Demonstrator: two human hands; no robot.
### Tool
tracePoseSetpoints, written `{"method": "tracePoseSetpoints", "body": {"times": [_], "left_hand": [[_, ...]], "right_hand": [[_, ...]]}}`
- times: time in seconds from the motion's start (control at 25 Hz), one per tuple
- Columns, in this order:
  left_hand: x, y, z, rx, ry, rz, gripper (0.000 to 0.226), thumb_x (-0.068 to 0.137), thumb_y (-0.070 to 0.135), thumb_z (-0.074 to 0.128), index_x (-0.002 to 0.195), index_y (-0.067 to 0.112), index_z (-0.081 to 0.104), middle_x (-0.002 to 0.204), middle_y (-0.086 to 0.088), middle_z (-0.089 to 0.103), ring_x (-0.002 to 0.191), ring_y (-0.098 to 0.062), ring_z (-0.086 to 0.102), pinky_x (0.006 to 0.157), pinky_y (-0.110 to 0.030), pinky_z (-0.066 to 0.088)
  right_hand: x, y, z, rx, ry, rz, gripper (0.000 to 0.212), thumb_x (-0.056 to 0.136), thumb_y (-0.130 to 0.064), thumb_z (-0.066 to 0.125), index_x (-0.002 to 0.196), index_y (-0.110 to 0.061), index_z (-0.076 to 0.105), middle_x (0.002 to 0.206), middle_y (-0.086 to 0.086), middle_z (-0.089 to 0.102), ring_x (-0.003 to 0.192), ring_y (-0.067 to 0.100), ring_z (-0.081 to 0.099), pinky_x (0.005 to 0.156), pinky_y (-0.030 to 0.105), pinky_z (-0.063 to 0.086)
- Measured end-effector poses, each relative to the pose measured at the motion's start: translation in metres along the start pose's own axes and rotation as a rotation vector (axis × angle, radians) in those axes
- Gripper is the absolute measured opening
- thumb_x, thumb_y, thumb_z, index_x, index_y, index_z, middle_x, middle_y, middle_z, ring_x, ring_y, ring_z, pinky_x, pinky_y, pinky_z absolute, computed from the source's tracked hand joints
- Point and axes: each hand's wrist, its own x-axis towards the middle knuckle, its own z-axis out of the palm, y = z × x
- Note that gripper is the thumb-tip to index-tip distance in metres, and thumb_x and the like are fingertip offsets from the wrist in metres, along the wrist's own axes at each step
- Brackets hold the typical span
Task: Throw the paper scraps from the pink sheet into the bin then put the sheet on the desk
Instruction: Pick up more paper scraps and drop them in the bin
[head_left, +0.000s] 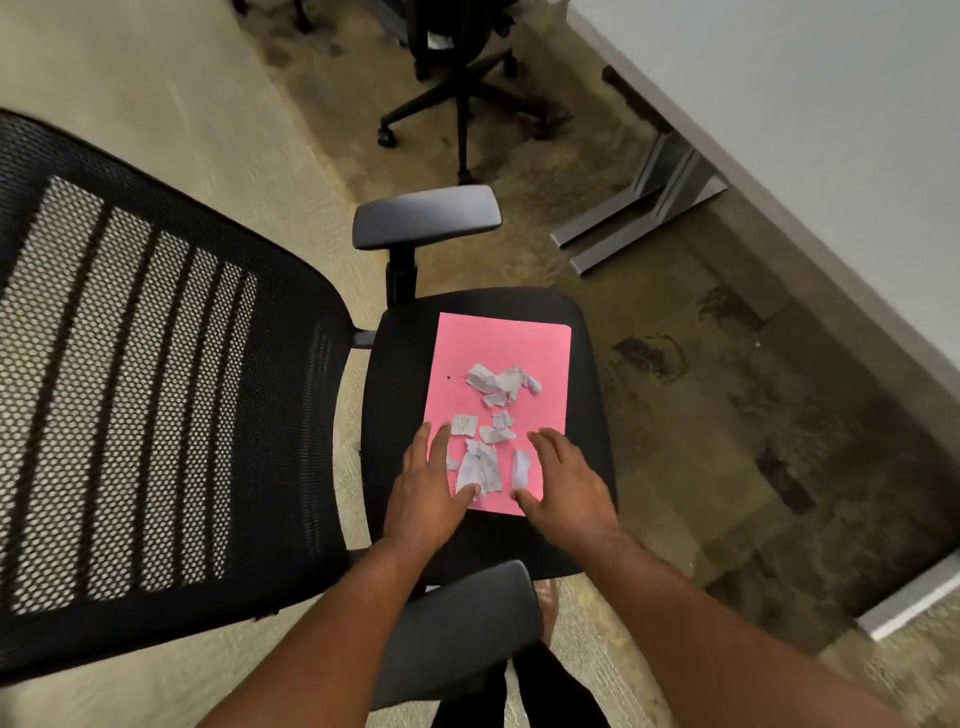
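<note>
From the head view, the pink sheet (501, 364) is lying flat on the black seat (587, 364) of a mesh-backed office chair (156, 389), and the white paper scraps (491, 421) are sitting scattered on it, some just beyond the fingertips and some in the gap between the two hands. The left hand (431, 488) is resting palm down over the sheet's near left corner with fingers spread and holding nothing, while the right hand (563, 486) is lying the same way over the near right edge, fingers loosely spread and empty. The desk (831, 104) is standing well beyond the right hand's fingers, and a second chair (457, 62) is sitting far past the fingertips.
</note>
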Motion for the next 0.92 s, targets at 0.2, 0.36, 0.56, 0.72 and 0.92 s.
{"method": "tracePoseSetpoints", "body": {"times": [0.2, 0.36, 0.56, 0.72, 0.92], "left_hand": [[0.042, -0.024, 0.044, 0.096, -0.108, -0.020, 0.120, 0.072, 0.043, 0.088, 0.158, 0.032, 0.005, 0.168, 0.000, 0.000, 0.147, -0.030, 0.024, 0.103, -0.046, 0.047], [0.066, -0.035, 0.061, 0.076, -0.179, -0.033, 0.128, 0.068, 0.036, 0.090, 0.159, 0.031, 0.001, 0.167, -0.004, 0.001, 0.146, -0.034, 0.022, 0.105, -0.046, 0.044], [0.077, -0.027, 0.071, -0.015, -0.215, 0.018, 0.107, 0.076, 0.022, 0.084, 0.158, 0.032, 0.015, 0.161, -0.001, 0.015, 0.144, -0.025, 0.027, 0.108, -0.039, 0.042], [0.077, -0.019, 0.079, -0.186, -0.181, -0.042, 0.056, 0.088, 0.020, 0.072, 0.139, 0.024, 0.049, 0.142, 0.007, 0.038, 0.111, -0.011, 0.054, 0.086, -0.015, 0.045], [0.076, -0.013, 0.080, -0.337, -0.093, -0.236, 0.011, 0.089, 0.009, 0.065, 0.099, 0.013, 0.060, 0.086, 0.014, 0.054, 0.065, 0.004, 0.054, 0.053, -0.005, 0.040]], "right_hand": [[0.037, 0.016, 0.047, -0.017, -0.185, 0.031, 0.116, 0.074, -0.058, 0.080, 0.158, -0.029, 0.005, 0.168, -0.003, 0.010, 0.147, 0.025, 0.033, 0.101, 0.045, 0.050], [0.057, 0.019, 0.069, 0.013, -0.276, 0.027, 0.125, 0.073, -0.045, 0.087, 0.159, -0.029, -0.003, 0.169, -0.005, -0.002, 0.150, 0.026, 0.027, 0.106, 0.046, 0.048], [0.071, 0.006, 0.082, 0.169, -0.266, -0.062, 0.110, 0.080, -0.030, 0.083, 0.161, -0.025, 0.007, 0.166, 0.001, 0.009, 0.140, 0.031, 0.041, 0.103, 0.043, 0.051], [0.074, -0.005, 0.087, 0.310, -0.245, -0.091, 0.076, 0.089, -0.018, 0.073, 0.153, -0.027, 0.032, 0.153, -0.001, 0.030, 0.121, 0.025, 0.056, 0.097, 0.036, 0.052], [0.069, -0.009, 0.096, 0.452, -0.205, 0.045, 0.014, 0.094, -0.022, 0.057, 0.106, -0.028, 0.052, 0.100, -0.019, 0.053, 0.082, 0.005, 0.058, 0.069, 0.025, 0.047]]}}
